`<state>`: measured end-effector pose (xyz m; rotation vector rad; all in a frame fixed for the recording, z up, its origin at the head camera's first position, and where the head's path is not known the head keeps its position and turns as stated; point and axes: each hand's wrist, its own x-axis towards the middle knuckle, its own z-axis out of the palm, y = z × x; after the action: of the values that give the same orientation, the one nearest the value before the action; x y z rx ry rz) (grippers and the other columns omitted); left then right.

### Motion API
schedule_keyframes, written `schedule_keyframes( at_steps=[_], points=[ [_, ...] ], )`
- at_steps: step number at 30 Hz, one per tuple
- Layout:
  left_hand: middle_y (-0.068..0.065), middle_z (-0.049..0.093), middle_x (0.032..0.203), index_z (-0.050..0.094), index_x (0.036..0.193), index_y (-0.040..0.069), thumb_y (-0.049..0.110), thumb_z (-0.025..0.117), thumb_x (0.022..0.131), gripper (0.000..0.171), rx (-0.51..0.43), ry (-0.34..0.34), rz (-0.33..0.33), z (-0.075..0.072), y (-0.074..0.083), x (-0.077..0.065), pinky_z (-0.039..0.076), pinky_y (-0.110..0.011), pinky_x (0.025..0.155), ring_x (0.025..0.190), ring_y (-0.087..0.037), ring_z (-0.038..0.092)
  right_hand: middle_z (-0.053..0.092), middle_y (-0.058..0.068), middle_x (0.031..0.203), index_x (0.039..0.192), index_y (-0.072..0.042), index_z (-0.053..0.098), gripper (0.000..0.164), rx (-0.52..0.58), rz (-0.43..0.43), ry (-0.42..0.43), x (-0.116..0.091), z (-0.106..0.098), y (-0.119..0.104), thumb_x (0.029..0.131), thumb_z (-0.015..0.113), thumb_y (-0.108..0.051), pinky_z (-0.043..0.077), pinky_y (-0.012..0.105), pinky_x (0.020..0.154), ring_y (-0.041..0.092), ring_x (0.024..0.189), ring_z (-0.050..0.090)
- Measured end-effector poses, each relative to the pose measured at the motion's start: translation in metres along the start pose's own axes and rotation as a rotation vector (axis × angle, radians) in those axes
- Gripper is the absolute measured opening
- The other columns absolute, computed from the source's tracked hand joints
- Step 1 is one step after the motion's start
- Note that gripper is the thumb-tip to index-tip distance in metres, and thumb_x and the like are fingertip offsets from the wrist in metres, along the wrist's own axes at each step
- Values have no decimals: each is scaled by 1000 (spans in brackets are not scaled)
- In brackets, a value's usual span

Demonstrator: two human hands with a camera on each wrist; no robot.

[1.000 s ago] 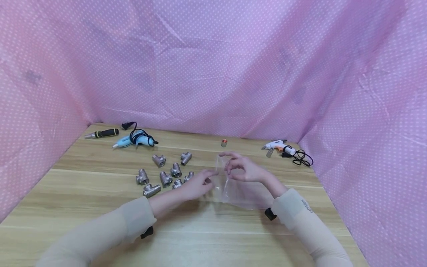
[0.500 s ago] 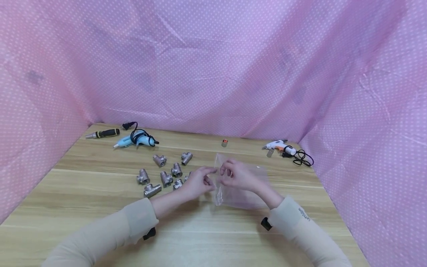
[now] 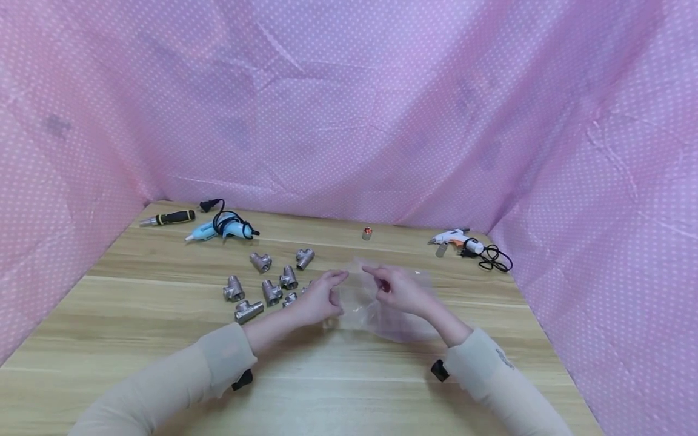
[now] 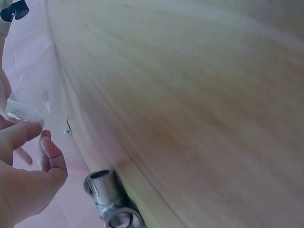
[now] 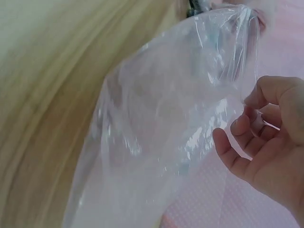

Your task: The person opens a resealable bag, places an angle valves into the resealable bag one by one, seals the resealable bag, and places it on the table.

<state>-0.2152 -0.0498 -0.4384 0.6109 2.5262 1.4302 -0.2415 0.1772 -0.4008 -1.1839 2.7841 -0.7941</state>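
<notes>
A clear plastic bag [image 3: 400,324] lies over the tabletop between both hands. My left hand [image 3: 318,298] pinches the bag's left edge between thumb and index finger, as the left wrist view shows. On the bag's other side, my right hand [image 5: 280,133] pinches the rim with thumb and index fingertips, its other fingers loosely bent. The film stretches from one hand to the other in the right wrist view. Left of the left hand are several metal tee pipe fittings [image 3: 271,292]; one tee fitting [image 4: 108,192] shows close by in the left wrist view. The left forearm partly hides the nearest fittings.
At the back left lie a blue glue gun [image 3: 223,227] with a black cord and a black-and-yellow screwdriver [image 3: 174,218]. A small metal cylinder [image 3: 367,234] with a red-orange top stands at the back. A white glue gun [image 3: 457,238] lies at the right. Pink dotted cloth surrounds the table.
The left hand has shifted slightly left and the bag's film now spreads further that way. My right hand first dropped lower, then its index finger straightened along the bag's edge.
</notes>
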Motion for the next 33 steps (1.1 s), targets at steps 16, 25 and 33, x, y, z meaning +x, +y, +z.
schedule_keyframes(
  at_steps=[16, 25, 33],
  points=[
    [-20, 31, 149, 32, 143, -5, -7, 76, 67, 87, 15, -56, 83, -8, -4, 2, 53, -18, 61, 67, -7, 58, 42, 9, 146, 139, -4, 45, 61, 101, -46, 81, -9, 10, 13, 80, 54, 8, 45, 19, 49, 5, 55, 45],
    [-19, 29, 151, 31, 145, -1, -7, 76, 68, 90, 15, -51, 64, -5, 1, 4, 54, -19, 60, 66, -7, 58, 46, 15, 141, 136, -3, 48, 64, 201, 68, 266, 2, 30, 5, 77, 73, -2, 46, 19, 47, 1, 52, 46],
    [-19, 30, 150, 31, 144, -1, -11, 74, 67, 89, 14, -32, 51, -12, -3, 8, 53, -19, 59, 66, -8, 57, 30, 12, 152, 143, 0, 36, 79, 231, 53, 136, 0, 21, 4, 70, 62, 15, 41, 17, 46, 0, 51, 39]
  ],
)
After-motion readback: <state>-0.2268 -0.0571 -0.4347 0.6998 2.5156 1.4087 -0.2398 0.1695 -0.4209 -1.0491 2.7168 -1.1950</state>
